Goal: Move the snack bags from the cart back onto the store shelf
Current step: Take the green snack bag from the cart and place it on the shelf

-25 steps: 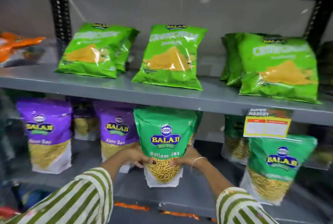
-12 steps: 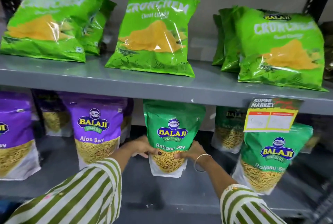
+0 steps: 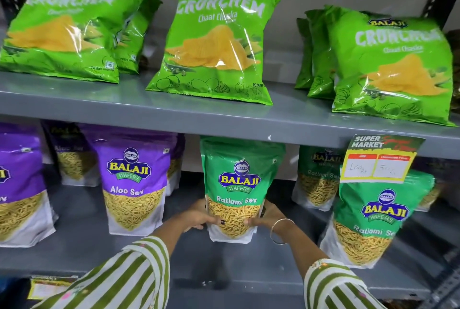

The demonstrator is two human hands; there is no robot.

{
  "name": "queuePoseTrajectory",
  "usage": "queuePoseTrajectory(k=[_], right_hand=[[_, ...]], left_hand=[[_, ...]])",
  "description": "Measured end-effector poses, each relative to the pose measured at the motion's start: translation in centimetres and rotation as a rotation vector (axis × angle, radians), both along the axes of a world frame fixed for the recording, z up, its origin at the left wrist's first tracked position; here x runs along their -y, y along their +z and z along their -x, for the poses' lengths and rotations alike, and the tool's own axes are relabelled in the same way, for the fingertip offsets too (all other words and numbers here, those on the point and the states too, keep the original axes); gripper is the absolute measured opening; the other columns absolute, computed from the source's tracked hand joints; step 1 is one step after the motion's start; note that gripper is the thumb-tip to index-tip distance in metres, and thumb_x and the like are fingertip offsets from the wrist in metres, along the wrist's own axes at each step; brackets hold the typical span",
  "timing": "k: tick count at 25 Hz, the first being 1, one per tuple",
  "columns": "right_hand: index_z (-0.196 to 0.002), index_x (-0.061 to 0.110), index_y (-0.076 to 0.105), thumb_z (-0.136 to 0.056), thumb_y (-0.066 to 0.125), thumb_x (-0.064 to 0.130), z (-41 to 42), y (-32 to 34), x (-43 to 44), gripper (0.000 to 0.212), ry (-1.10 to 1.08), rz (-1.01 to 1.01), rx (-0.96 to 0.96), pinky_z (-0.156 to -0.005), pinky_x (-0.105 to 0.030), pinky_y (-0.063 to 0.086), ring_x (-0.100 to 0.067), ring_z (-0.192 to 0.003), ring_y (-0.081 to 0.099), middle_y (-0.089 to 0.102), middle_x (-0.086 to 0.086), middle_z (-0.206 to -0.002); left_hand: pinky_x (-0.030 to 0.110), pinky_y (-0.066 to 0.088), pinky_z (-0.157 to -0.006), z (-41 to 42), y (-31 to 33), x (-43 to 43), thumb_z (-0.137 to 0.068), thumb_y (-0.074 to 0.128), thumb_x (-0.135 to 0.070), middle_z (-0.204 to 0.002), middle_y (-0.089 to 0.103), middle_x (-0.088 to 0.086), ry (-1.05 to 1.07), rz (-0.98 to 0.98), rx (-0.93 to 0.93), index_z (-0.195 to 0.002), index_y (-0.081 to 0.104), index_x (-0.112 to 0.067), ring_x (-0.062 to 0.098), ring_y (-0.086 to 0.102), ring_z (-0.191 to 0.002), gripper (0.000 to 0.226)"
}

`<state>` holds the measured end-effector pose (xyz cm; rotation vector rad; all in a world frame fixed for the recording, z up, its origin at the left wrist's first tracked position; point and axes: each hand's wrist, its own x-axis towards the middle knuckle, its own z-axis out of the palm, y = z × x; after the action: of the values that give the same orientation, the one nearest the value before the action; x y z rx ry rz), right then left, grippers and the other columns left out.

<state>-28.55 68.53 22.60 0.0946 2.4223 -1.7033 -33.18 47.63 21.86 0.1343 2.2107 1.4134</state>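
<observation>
A green Ratlami Sev bag (image 3: 239, 184) stands upright on the lower grey shelf (image 3: 273, 264), in the middle of the view. My left hand (image 3: 199, 218) grips its lower left side and my right hand (image 3: 267, 216) grips its lower right side; a thin bangle circles the right wrist. The bag's white base rests on the shelf surface. Striped green-and-white sleeves cover both forearms. The cart is out of sight.
Purple Aloo Sev bags (image 3: 134, 184) stand to the left, more green Ratlami Sev bags (image 3: 373, 219) to the right. Light green Crunchem bags (image 3: 219, 45) lie on the upper shelf (image 3: 174, 112). A yellow price tag (image 3: 380, 159) hangs from its edge.
Both hands have pushed the green bag further back and down onto the lower shelf. The view has moved closer and tilted up.
</observation>
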Motion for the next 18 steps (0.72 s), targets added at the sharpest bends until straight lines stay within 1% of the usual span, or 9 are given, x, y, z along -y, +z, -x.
queuePoseTrajectory(k=[2,3,5,6,9,13,14,16,18], right_hand=[[-0.114,0.0,0.052,-0.061,0.077,-0.008,0.0,-0.4,0.3,0.059,-0.014,0.021,0.001,-0.071,-0.018,0.059,0.002,-0.076,0.063,0.063,-0.01,-0.106],[-0.112,0.003,0.053,-0.059,0.081,-0.002,-0.1,-0.5,0.4,0.06,-0.027,0.039,-0.002,-0.069,-0.017,0.058,-0.002,-0.079,0.064,0.063,-0.013,-0.109],[-0.098,0.018,0.058,-0.032,0.092,0.033,-0.2,-0.8,0.5,0.076,-0.067,0.052,-0.003,-0.082,-0.03,0.057,-0.019,-0.094,0.065,0.064,-0.015,-0.115],[-0.093,0.025,0.058,-0.016,0.09,0.047,-0.1,-1.2,0.3,0.086,-0.08,0.054,0.003,-0.09,-0.038,0.054,-0.025,-0.101,0.063,0.065,-0.014,-0.114],[-0.089,0.029,0.057,-0.002,0.083,0.059,-0.6,-1.7,0.0,0.095,-0.067,0.015,0.018,-0.096,-0.044,0.049,-0.027,-0.107,0.06,0.065,-0.009,-0.112],[-0.097,0.022,0.058,-0.004,0.084,0.056,-2.2,-1.0,-0.1,0.102,-0.072,-0.014,0.039,-0.096,-0.043,0.049,-0.027,-0.105,0.061,0.065,-0.007,-0.108],[-0.099,0.02,0.058,-0.013,0.087,0.05,-2.6,-0.8,0.0,0.096,-0.08,-0.029,0.054,-0.097,-0.044,0.049,-0.028,-0.107,0.061,0.065,-0.007,-0.11],[-0.108,0.013,0.057,-0.043,0.09,0.024,-3.5,-0.2,0.3,0.073,-0.097,-0.044,0.075,-0.1,-0.046,0.047,-0.031,-0.113,0.059,0.064,-0.012,-0.119],[-0.114,0.009,0.056,-0.055,0.085,0.012,-3.9,-0.2,0.1,0.066,-0.11,-0.048,0.081,-0.101,-0.047,0.046,-0.032,-0.114,0.058,0.062,-0.015,-0.124]], left_hand=[[0.047,0.04,-0.1,-0.3,-0.3,-0.3,-0.077,0.069,-0.009,-0.136,0.053,0.01,0.03,-0.008,-0.011,-0.127,0.044,-0.012,0.03,0.046,-0.127,0.056],[0.046,0.041,-0.099,-0.5,-0.4,-0.3,-0.077,0.069,-0.01,-0.135,0.053,0.01,0.042,-0.01,-0.02,-0.127,0.045,-0.013,0.03,0.046,-0.126,0.055],[0.045,0.045,-0.095,-0.8,-0.4,-0.3,-0.076,0.07,-0.011,-0.134,0.055,0.009,0.067,0.01,-0.045,-0.125,0.047,-0.014,0.029,0.049,-0.123,0.054],[0.045,0.047,-0.094,-1.1,-0.4,-0.2,-0.075,0.071,-0.013,-0.133,0.056,0.008,0.076,0.025,-0.055,-0.124,0.048,-0.015,0.028,0.05,-0.122,0.053],[0.044,0.05,-0.092,-2.3,-0.2,-0.3,-0.074,0.072,-0.015,-0.131,0.057,0.008,0.076,0.064,-0.079,-0.121,0.05,-0.015,0.026,0.053,-0.115,0.052],[0.043,0.05,-0.091,-4.0,0.1,-0.7,-0.075,0.071,-0.015,-0.131,0.057,0.01,0.051,0.077,-0.082,-0.122,0.05,-0.012,0.03,0.052,-0.119,0.051],[0.043,0.049,-0.092,-4.4,0.1,-0.8,-0.076,0.071,-0.015,-0.132,0.057,0.01,0.046,0.077,-0.082,-0.122,0.05,-0.012,0.03,0.051,-0.12,0.051],[0.043,0.049,-0.092,-4.7,-0.1,-0.9,-0.076,0.071,-0.015,-0.131,0.057,0.011,0.044,0.078,-0.079,-0.122,0.05,-0.011,0.031,0.051,-0.12,0.05],[0.045,0.048,-0.093,-4.8,-0.2,-0.8,-0.076,0.071,-0.015,-0.132,0.056,0.01,0.032,0.068,-0.058,-0.122,0.05,-0.011,0.031,0.051,-0.121,0.051]])
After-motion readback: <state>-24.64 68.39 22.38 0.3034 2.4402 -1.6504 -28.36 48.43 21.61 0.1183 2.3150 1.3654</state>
